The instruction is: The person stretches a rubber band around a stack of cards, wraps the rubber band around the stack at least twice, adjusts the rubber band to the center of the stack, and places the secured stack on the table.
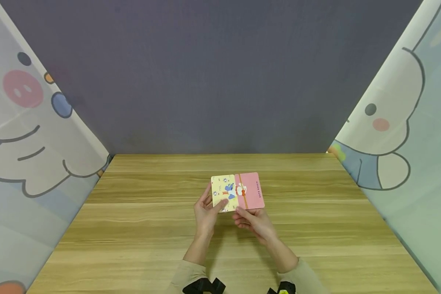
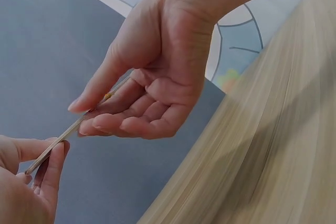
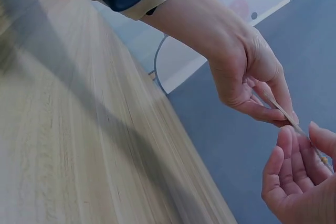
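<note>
A small thin notebook (image 1: 252,190) is held above the table, its cover yellow with cartoon figures on the left and pink on the right. A gold elastic cord crosses the pink part. My left hand (image 1: 205,215) pinches the yellow end, thumb on the front and fingers behind. At the lower edge near the middle, my right hand (image 1: 259,223) grips it between thumb and curled fingers. The left wrist view shows the notebook (image 2: 69,128) edge-on, tilted, between the left hand (image 2: 23,198) and right hand (image 2: 157,77). Its cover faces are hidden there.
Below the hands lies a wood-grain table (image 1: 139,228). A dark grey panel (image 1: 220,81) rises behind its far edge. Cartoon-printed curtains (image 1: 18,155) flank the table on both sides. Black straps (image 1: 204,286) sit over the beige sleeves.
</note>
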`<state>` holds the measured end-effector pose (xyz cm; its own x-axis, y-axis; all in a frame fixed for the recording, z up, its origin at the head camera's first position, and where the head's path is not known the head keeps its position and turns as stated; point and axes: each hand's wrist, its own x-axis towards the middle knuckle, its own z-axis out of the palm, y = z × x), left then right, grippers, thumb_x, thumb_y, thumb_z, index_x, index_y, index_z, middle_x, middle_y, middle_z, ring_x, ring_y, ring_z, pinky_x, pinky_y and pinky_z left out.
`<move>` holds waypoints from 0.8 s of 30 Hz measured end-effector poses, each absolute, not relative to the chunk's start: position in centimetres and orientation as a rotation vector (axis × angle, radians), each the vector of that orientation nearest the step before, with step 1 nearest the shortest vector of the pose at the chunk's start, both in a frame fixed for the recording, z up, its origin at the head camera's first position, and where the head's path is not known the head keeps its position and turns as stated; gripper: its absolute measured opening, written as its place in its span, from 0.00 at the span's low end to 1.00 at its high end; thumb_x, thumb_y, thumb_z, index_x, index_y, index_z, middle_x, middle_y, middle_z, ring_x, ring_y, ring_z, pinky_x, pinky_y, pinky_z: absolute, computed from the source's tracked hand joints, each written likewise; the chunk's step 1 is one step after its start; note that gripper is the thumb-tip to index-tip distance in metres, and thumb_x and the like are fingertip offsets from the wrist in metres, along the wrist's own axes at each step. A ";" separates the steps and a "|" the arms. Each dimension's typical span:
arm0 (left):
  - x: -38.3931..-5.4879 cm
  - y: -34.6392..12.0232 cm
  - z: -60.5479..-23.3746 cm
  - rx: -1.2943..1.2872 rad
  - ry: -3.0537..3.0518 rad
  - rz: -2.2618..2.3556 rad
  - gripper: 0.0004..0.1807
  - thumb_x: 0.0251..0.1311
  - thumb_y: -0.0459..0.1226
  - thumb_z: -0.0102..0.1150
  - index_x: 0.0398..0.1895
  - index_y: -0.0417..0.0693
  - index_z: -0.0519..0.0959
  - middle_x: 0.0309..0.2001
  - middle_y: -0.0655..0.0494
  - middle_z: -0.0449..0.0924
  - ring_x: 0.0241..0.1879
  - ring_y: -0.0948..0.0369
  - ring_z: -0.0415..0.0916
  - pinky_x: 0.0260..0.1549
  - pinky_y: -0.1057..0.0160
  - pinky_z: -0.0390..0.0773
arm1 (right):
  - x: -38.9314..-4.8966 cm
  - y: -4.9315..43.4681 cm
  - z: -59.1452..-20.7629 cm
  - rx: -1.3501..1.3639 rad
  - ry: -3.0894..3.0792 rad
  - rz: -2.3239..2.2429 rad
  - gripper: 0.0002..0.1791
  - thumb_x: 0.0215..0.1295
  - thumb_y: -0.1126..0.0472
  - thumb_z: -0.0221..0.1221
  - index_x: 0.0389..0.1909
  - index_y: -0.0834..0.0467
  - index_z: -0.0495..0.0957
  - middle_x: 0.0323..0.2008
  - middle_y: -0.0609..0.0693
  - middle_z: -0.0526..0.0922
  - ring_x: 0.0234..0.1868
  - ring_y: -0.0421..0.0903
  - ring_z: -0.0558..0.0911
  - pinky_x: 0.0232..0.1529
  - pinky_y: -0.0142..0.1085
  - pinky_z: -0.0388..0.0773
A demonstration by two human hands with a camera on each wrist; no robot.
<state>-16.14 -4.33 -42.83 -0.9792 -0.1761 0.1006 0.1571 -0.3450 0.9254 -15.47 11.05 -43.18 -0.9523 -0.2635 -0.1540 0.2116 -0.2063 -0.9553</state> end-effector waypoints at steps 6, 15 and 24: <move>-16.2 -4.7 -42.8 0.058 -1.665 -2.405 0.38 0.44 0.22 0.62 0.62 0.43 0.62 0.40 0.38 0.76 0.33 0.55 0.79 0.32 0.63 0.81 | -15.2 11.4 -43.1 0.023 1.740 -2.266 0.12 0.60 0.60 0.56 0.33 0.67 0.76 0.26 0.51 0.81 0.26 0.41 0.79 0.29 0.30 0.79; -16.2 -5.0 -42.8 0.044 -1.653 -2.414 0.38 0.43 0.22 0.62 0.62 0.44 0.63 0.41 0.37 0.76 0.34 0.54 0.79 0.33 0.62 0.80 | -15.0 11.6 -42.8 0.158 1.740 -2.359 0.09 0.58 0.63 0.57 0.29 0.67 0.76 0.26 0.53 0.81 0.25 0.41 0.79 0.28 0.30 0.79; -16.1 -4.7 -42.8 0.049 -1.678 -2.371 0.38 0.43 0.22 0.63 0.61 0.45 0.63 0.39 0.38 0.77 0.31 0.55 0.80 0.31 0.64 0.81 | -14.9 10.8 -43.0 0.147 1.754 -2.327 0.16 0.58 0.62 0.58 0.37 0.75 0.74 0.27 0.55 0.82 0.25 0.42 0.79 0.30 0.31 0.80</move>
<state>-16.14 -4.73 -42.77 -0.9717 -0.2100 0.1080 0.1716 -0.3142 0.9337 -14.90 10.76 -43.03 -0.9700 -0.1175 -0.2127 0.2368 -0.2615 -0.9357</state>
